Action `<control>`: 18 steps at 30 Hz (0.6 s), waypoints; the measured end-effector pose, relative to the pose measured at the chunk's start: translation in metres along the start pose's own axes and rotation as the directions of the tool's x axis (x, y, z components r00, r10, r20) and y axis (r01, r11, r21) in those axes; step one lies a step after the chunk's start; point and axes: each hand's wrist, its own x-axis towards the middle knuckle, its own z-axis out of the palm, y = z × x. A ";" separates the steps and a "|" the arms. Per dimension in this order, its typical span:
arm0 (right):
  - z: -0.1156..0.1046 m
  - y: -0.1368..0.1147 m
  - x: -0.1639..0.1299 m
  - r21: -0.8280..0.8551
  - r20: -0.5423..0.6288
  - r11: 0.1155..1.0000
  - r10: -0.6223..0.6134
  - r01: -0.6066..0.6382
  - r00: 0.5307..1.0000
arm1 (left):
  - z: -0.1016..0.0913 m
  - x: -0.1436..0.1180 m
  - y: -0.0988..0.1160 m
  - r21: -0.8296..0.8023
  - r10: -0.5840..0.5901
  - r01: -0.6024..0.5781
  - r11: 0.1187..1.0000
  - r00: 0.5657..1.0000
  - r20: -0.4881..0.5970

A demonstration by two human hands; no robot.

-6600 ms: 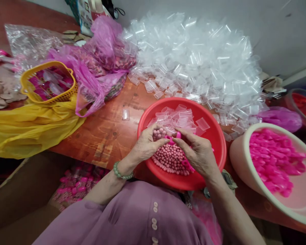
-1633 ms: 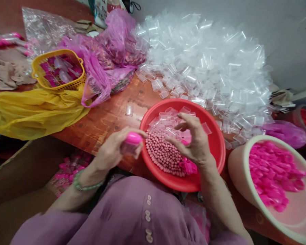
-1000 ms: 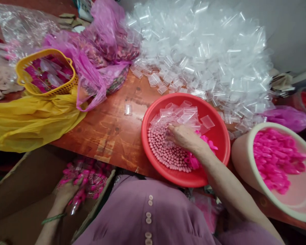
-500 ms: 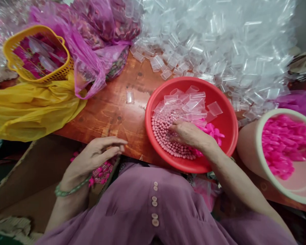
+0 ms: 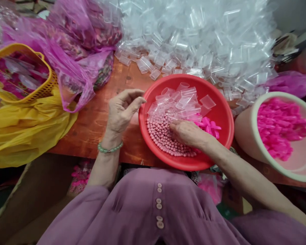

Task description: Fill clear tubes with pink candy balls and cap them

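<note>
Pink beads (image 5: 159, 134) are spread under R grip (image 5: 187, 132); its hold can't be told. L grip (image 5: 121, 112), parted & unloaded, is seen beside red bowl (image 5: 226, 122). Beads prob. light, hard, rolly; best scooped from below.

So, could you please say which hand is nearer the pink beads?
Right: the right hand is at the pink beads inside the red basin, the left hand by its left rim.
</note>
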 end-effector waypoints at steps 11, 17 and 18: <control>0.008 -0.010 0.038 0.236 -0.021 0.953 -0.191 0.191 0.981 | 0.039 -0.009 -0.009 0.459 0.205 -0.313 0.831 0.941 0.270; -0.002 0.004 0.025 0.573 -0.128 0.786 -0.194 0.232 0.973 | 0.038 -0.009 -0.011 0.511 0.179 -0.319 0.798 0.935 0.304; -0.004 0.005 0.021 0.615 -0.157 0.748 -0.192 0.248 0.969 | 0.038 -0.008 -0.012 0.514 0.178 -0.319 0.797 0.936 0.305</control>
